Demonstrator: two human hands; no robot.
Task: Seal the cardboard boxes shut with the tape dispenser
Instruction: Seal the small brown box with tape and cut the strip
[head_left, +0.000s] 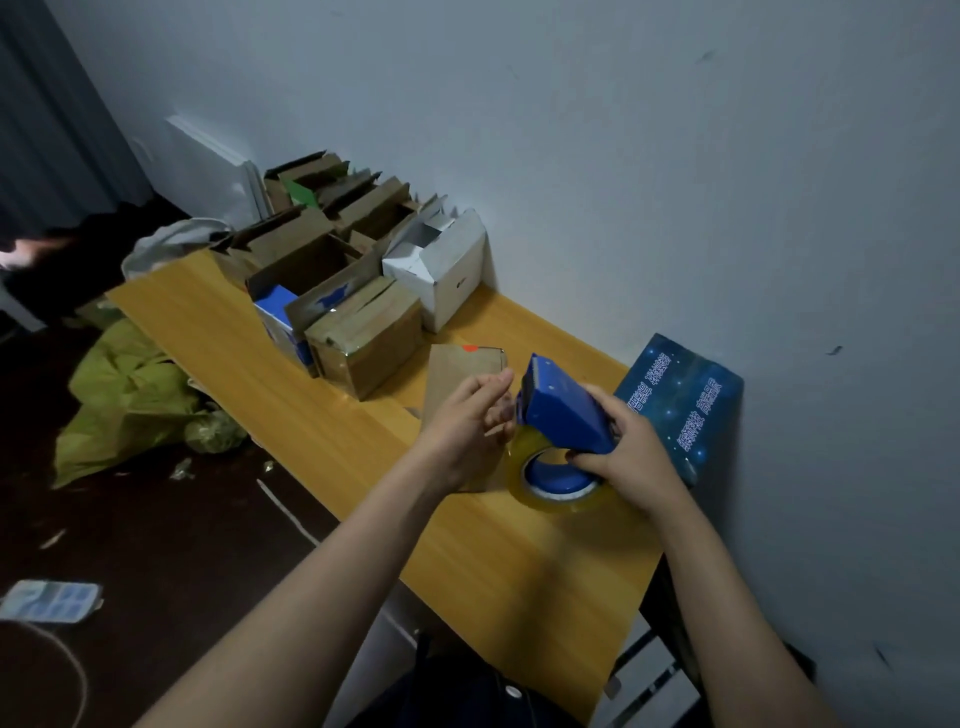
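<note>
One tape dispenser here, blue plastic, with one yellowish clear tape roll on its hub. My right hand grips its body above the table, just right of one brown cardboard box. Its long axis runs from the roll near me up to the toothed edge, pointing away and left. My left hand reaches that edge; pinching tape or not, I can't tell. One starry blue box sits to the right.
</note>
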